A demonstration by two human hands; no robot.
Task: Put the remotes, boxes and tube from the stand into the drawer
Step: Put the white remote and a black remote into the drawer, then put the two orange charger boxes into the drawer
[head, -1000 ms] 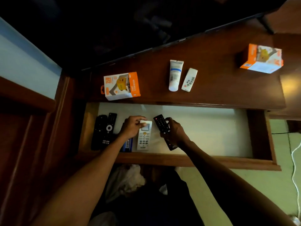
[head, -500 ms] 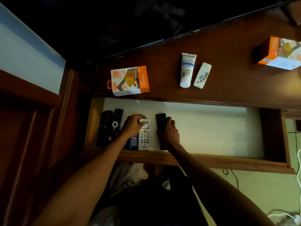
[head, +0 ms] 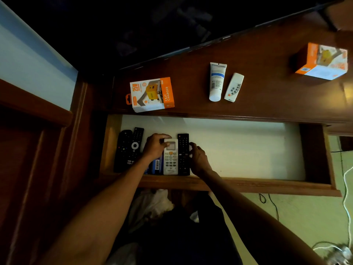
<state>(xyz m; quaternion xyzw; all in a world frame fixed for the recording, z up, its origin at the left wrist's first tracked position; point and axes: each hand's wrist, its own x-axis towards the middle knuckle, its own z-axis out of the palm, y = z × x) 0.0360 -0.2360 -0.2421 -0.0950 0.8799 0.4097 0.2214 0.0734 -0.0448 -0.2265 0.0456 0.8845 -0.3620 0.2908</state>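
The wooden drawer [head: 210,183] stands open under the stand top. At its left end lie two black remotes [head: 126,150], a blue box [head: 156,165], a white remote [head: 170,160] and another black remote [head: 183,155], side by side. My left hand [head: 155,147] grips the top of the white remote. My right hand [head: 198,157] has its fingers on the right edge of that black remote, which lies flat against the white one. On the stand [head: 267,96] sit an orange charger box [head: 151,94], a white tube [head: 216,82], a small white remote [head: 234,87] and a second orange box [head: 322,62].
The right two thirds of the drawer's white floor [head: 248,148] is bare. A dark TV screen [head: 152,25] rises behind the stand. Cables [head: 345,188] trail on the green floor at right. A wooden panel and pale wall are at left.
My right hand has lowered the black remote from a raised tilt to flat in the drawer, against the white remote. My left hand stayed on the white remote.
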